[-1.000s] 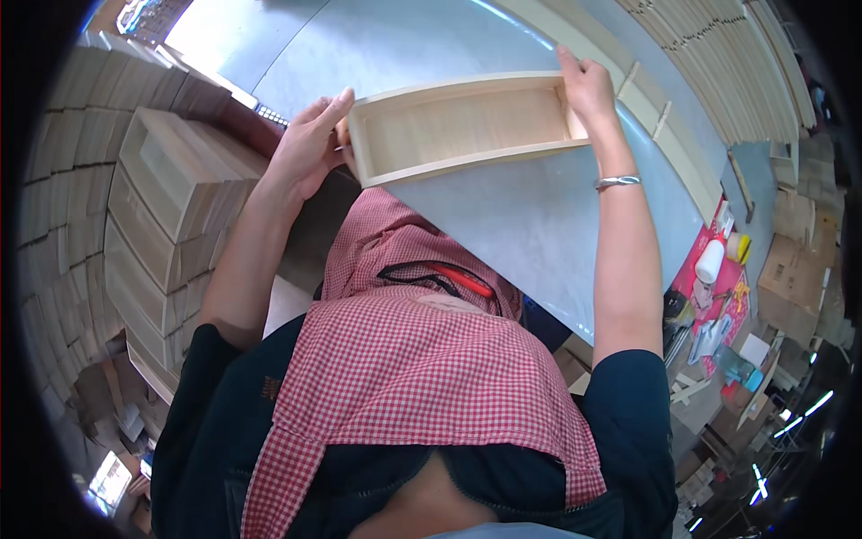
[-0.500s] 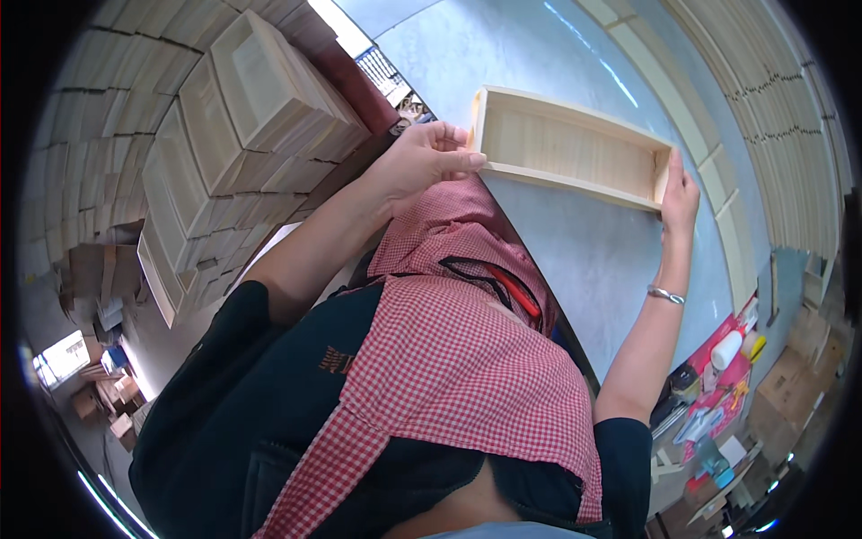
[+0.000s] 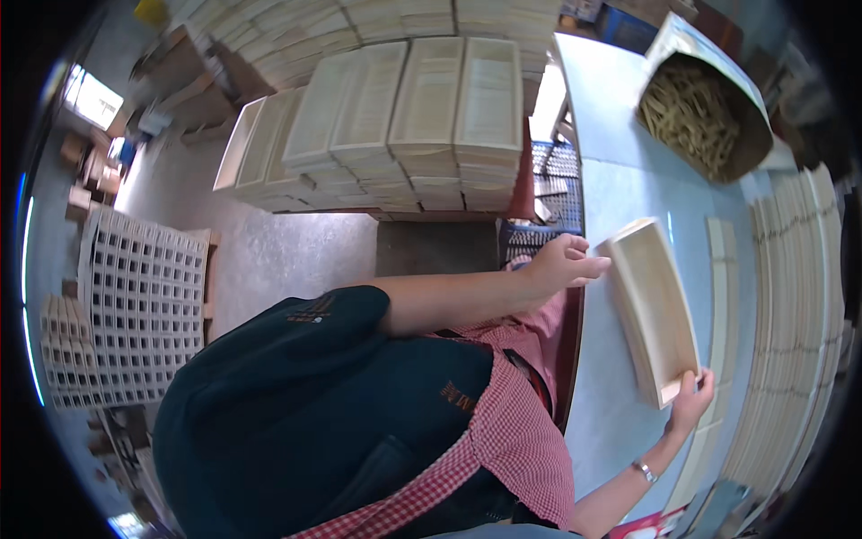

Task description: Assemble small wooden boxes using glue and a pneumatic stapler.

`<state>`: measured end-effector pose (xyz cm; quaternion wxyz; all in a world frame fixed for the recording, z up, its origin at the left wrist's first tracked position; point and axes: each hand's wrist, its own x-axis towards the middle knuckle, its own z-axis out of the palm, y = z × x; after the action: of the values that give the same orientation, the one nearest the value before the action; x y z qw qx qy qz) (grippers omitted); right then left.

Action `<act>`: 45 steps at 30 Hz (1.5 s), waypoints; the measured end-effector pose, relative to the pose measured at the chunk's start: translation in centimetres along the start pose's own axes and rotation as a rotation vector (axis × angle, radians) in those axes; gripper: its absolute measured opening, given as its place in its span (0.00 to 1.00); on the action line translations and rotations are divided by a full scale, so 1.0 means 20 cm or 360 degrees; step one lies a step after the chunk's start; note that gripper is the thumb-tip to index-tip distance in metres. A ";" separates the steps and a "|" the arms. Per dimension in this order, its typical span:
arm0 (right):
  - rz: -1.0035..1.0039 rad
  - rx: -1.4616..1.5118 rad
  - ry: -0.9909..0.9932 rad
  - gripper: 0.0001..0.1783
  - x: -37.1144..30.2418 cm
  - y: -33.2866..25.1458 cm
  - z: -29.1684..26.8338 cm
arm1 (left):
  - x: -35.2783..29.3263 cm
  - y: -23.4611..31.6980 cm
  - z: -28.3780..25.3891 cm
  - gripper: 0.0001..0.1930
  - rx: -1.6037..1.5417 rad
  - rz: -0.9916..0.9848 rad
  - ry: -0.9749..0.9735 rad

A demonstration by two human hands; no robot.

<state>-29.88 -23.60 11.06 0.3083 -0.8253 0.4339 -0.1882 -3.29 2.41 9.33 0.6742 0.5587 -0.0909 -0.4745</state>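
A long, shallow box of pale bare wood (image 3: pixel 654 301) is held above the light-blue tabletop (image 3: pixel 611 193), its hollow side facing up. My right hand (image 3: pixel 691 400) grips its near end, the thumb over the end wall and the fingers outside. Beside the box's far end is my left hand (image 3: pixel 564 268), its fingers loosely curled and the thumb apart from them. A small gap seems to lie between its fingertips and the wood.
Stacked wooden boxes (image 3: pixel 431 99) stand left of the table. A sack (image 3: pixel 759 135) full of small wooden pieces (image 3: pixel 691 112) sits at the table's far end. Bundled wooden strips (image 3: pixel 781 332) line the right side. A stack with square openings (image 3: pixel 144 296) stands at far left.
My view has swung left, bringing the sack and more stacked boxes into sight. My left hand has let go of the box's end, while my right hand keeps its grip.
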 end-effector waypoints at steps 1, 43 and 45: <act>0.0036 0.0114 0.0083 0.08 -0.03 -0.11 0.04 | -0.01 0.04 0.01 0.30 -0.0003 0.0122 0.0078; -0.0273 0.0658 -0.0577 0.16 -0.57 -0.84 0.66 | -1.10 0.41 -2.37 0.17 0.0306 0.0888 0.2411; -0.0313 0.0439 -0.0450 0.17 -0.55 -0.85 0.65 | -1.20 0.39 -2.43 0.16 0.0352 0.0873 0.2193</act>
<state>-18.28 -2.52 12.28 0.4563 -0.8319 0.2737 -0.1573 19.83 52.11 8.13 0.6123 0.7512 0.1687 0.1797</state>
